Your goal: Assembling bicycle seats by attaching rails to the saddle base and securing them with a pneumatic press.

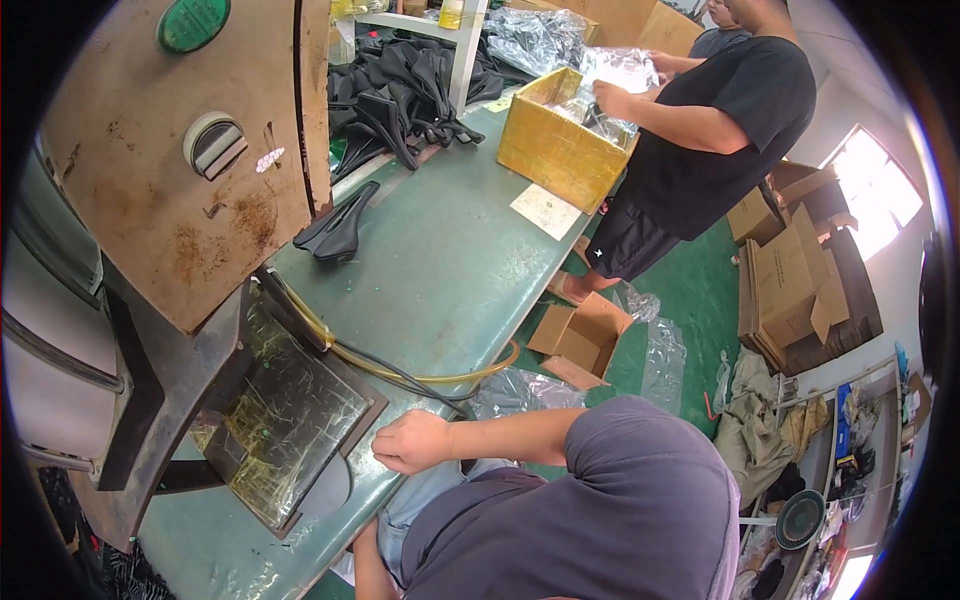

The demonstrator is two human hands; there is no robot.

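Dark machine base plate (pixel 290 430) sits over the green table (pixel 430 265), near the right hand (pixel 412 442): loosely balled, fingers curled together, arm stretched to the edge. Left forearm (pixel 370 568) hangs lower, hand hidden, can't tell those fingers tbh.

A workshop, shown by the piled black saddles (pixel 395 100), green workbench (pixel 430 260), stained machine (pixel 140 170) and cardboard boxes (pixel 790 275).
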